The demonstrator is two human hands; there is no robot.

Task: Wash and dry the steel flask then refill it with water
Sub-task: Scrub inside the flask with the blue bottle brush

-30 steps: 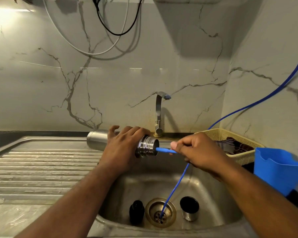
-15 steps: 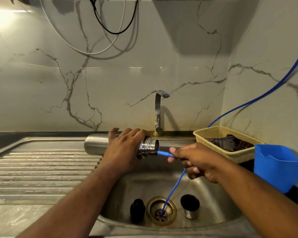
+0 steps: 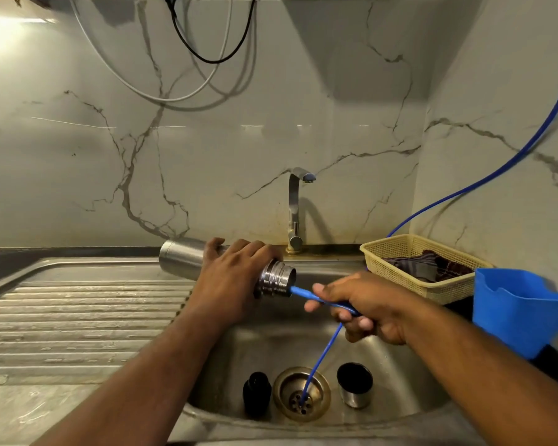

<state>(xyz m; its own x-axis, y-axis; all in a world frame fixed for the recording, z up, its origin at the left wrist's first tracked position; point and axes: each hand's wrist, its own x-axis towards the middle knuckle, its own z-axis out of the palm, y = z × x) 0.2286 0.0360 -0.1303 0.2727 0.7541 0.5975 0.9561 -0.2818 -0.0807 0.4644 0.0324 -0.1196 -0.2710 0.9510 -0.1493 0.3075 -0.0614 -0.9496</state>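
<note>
The steel flask (image 3: 181,260) lies nearly level over the sink's left rim, its threaded open mouth pointing right. My left hand (image 3: 229,281) grips it around the neck from above. A thin blue handle (image 3: 303,292) is held in my right hand (image 3: 364,305), fingers curled round it. The handle's tip is inside the flask's mouth, so what is on that end is hidden. Down in the basin (image 3: 400,365) stand the black stopper (image 3: 256,392) and the small steel cup (image 3: 355,384), one on each side of the drain (image 3: 302,392).
The tap (image 3: 295,214) stands behind the basin, with no water showing. A blue hose (image 3: 496,170) runs down the right wall and into the drain. A cream basket (image 3: 400,249) with dark cloth and a blue tub (image 3: 516,310) sit at the right. The ribbed drainboard (image 3: 78,317) lies left.
My right hand has sunk slightly and turned, so more of the blue handle shows beneath the fingers. The handle's tip stays in the flask's mouth. My left hand keeps its grip.
</note>
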